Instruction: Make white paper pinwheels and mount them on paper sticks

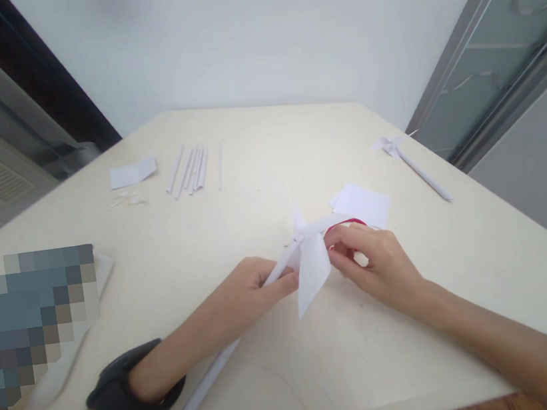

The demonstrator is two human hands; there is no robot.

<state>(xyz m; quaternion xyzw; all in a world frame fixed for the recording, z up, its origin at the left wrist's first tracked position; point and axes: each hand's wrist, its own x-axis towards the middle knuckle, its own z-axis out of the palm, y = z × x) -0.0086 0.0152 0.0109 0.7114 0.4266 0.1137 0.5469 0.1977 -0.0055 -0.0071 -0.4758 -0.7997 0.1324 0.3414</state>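
Both hands low over the near middle of the cream bench [254, 133], meeting at a white paper pinwheel [311, 264]. Left hand [252, 292] curled closed round the pinwheel's long white paper stick [210, 375], thumb and fingers pinching it just below the blades; stick slanting down toward the near-left edge, passing under the left forearm. Black wristband [127, 392] on that forearm. Right hand [376, 262] partly closed, fingertips [336, 244] pinching the right side of the blades near the hub – palm angled down, something red [354, 222] peeping out just above the fingers, too hidden to identify. Pinwheel held slightly above the surface, one pointed blade hanging down between the two hands, another pointing up.

Just behind the right hand, a flat white paper square [364, 203] lying on the bench. Farther right, near the far-right edge, a second finished pinwheel [412, 163] lying flat, stick pointing toward the near right. At far left-centre, a row of white paper sticks [193, 168] side by side – beside them another paper piece [132, 173] and a few small white scraps [126, 199]. On the near left, a pixelated blurred patch over a flat pale object, contents unreadable. White wall behind, glass door frame at the right
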